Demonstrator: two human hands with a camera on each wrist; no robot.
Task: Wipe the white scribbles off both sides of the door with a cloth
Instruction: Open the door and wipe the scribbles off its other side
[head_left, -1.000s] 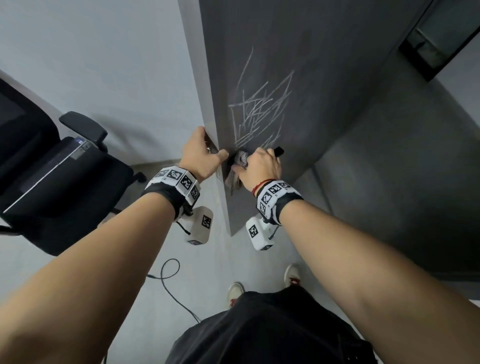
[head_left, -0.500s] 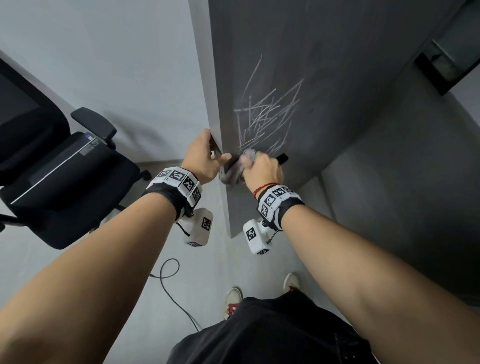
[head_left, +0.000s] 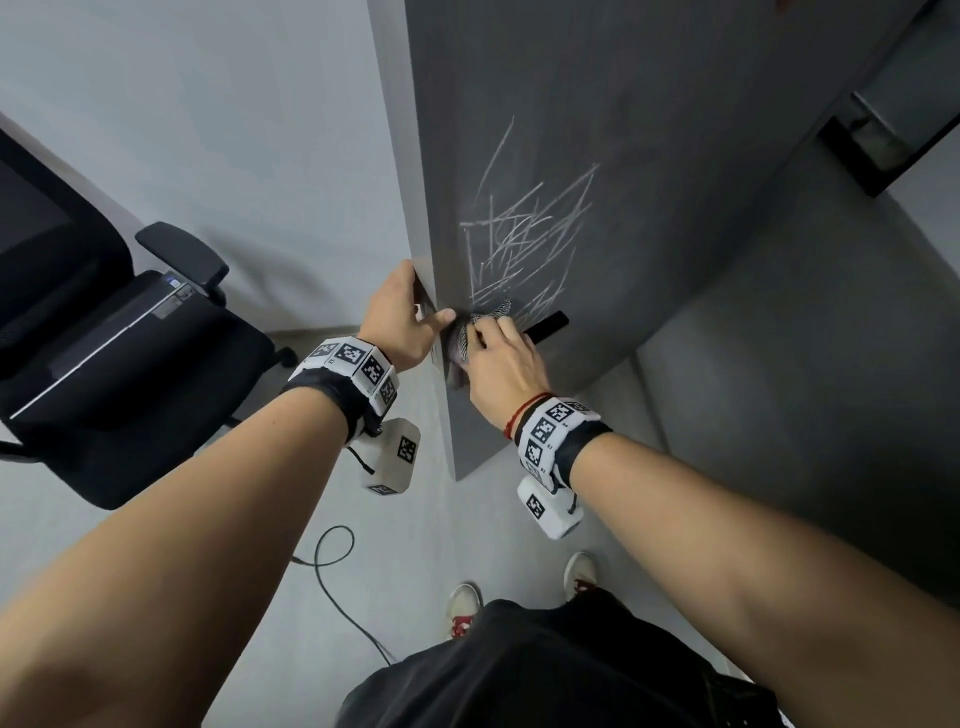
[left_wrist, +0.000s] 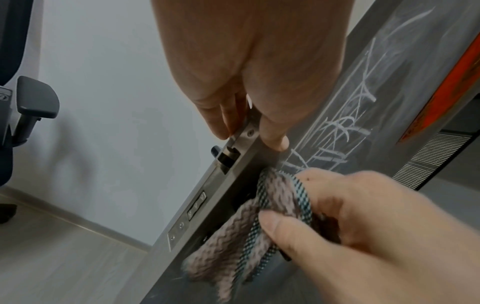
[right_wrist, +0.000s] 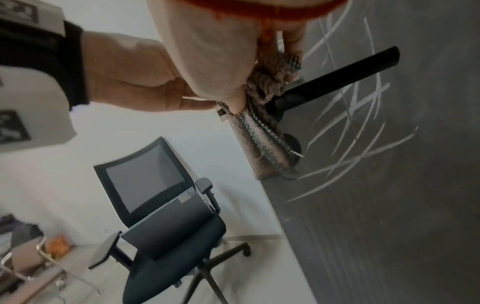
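Note:
A dark grey door (head_left: 649, 130) stands edge-on before me, with white scribbles (head_left: 524, 239) (left_wrist: 345, 127) (right_wrist: 358, 127) on its right face. My left hand (head_left: 402, 317) (left_wrist: 249, 86) grips the door's edge just above the metal latch plate (left_wrist: 207, 191), thumb on the scribbled face, fingers on the far side. My right hand (head_left: 501, 353) (left_wrist: 345, 222) holds a bunched brownish cloth (head_left: 467, 338) (left_wrist: 246, 232) (right_wrist: 270, 131) against the door, at the lower end of the scribbles. The cloth hangs beside the black lever handle (head_left: 545, 327) (right_wrist: 335, 80).
A black office chair (head_left: 104, 353) (right_wrist: 166, 222) stands to the left by the pale wall (head_left: 208, 130). A thin cable (head_left: 332, 571) loops on the grey floor near my shoes (head_left: 462, 608). A grey wall (head_left: 805, 389) closes in on the right behind the door.
My right hand and the cloth have shifted slightly up toward the lowest scribble lines. My left hand keeps its hold on the door edge. My head has tilted a little.

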